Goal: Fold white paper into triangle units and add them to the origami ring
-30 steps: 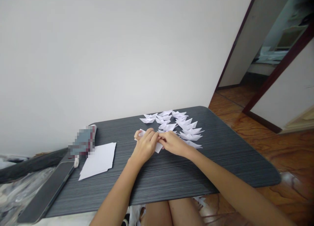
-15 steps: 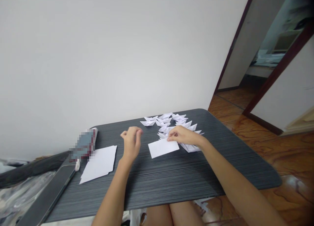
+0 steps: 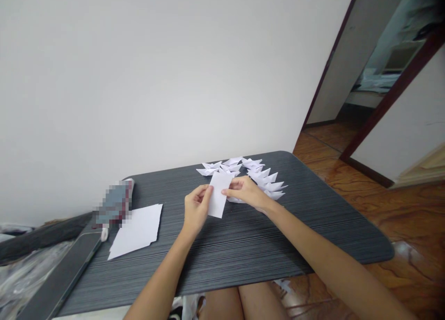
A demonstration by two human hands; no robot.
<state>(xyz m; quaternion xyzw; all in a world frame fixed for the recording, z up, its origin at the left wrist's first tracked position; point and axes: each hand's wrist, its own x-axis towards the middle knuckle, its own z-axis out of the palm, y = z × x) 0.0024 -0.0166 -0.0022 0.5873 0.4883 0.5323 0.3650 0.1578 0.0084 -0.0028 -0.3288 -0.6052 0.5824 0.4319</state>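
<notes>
A small white sheet of paper (image 3: 218, 204) is held up above the table, its long side running roughly away from me. My left hand (image 3: 197, 206) pinches its left edge between thumb and fingers. On the opposite edge, my right hand (image 3: 246, 192) grips the same paper, thumb on the near face. Just beyond both hands lies a group of several folded white paper boats (image 3: 255, 165), partly hidden by the paper and my right hand.
A stack of white paper sheets (image 3: 137, 232) lies on the left of the dark table (image 3: 243, 260). Behind it is a pixelated object (image 3: 113, 202). A white wall (image 3: 174, 79) borders the table's far side, and a doorway (image 3: 368, 79) opens at the right.
My left hand has moved right and taken hold of the paper's left edge. The paper has turned from lying lengthwise sideways to nearly upright, between both hands.
</notes>
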